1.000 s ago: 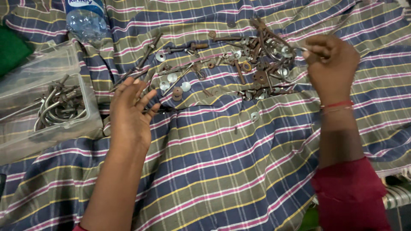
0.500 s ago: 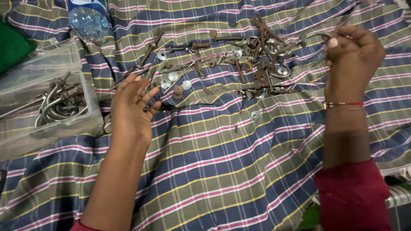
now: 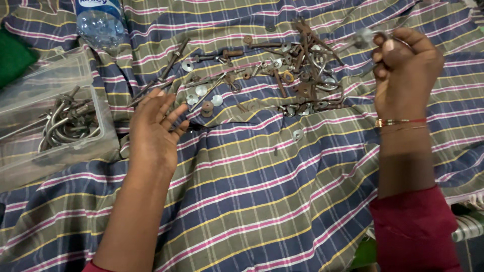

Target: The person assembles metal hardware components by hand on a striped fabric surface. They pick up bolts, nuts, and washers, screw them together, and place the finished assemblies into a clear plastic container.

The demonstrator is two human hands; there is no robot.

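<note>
Clear plastic bottle (image 3: 101,22), green cloth (image 3: 14,58), top left

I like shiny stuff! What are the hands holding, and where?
Right hand pinches a bent metal rod by one end; left hand holds nothing.

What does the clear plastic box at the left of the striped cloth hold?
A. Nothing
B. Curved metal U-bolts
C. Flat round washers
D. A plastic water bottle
B: the clear plastic box holds a heap of curved silvery metal U-bolts, while the flat washers lie loose on the striped cloth beyond the open left hand.
</note>
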